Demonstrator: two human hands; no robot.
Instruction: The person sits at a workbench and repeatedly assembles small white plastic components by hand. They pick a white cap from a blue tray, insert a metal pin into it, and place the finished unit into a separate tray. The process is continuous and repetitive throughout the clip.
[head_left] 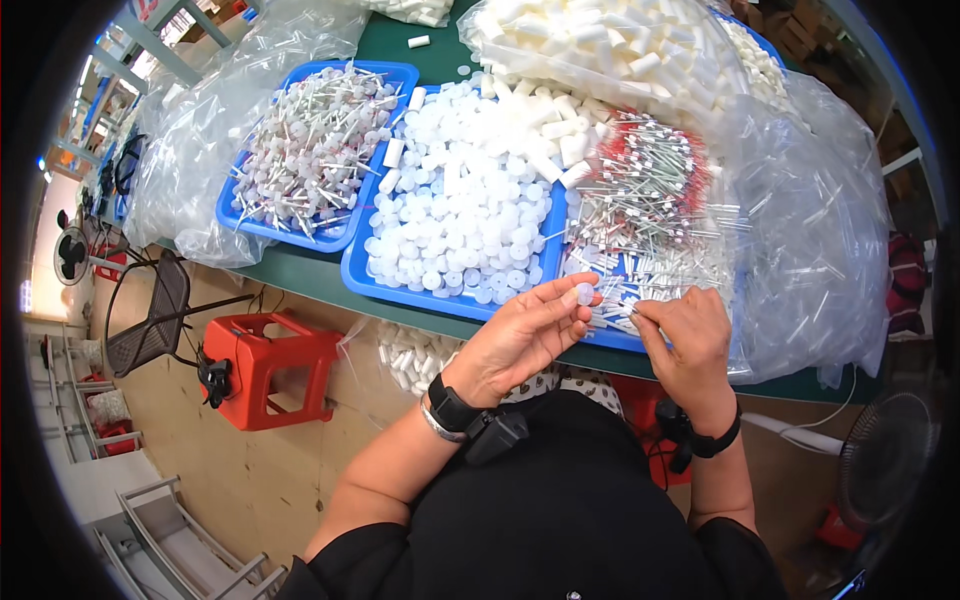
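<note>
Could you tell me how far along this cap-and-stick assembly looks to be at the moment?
Done: the far-left blue tray is heaped with assembled sticks. In hand: the left hand pinches one white cap while the right hand holds a thin stick toward it. Left: the middle tray of loose caps and the right-hand pile of bare sticks remain large.
</note>
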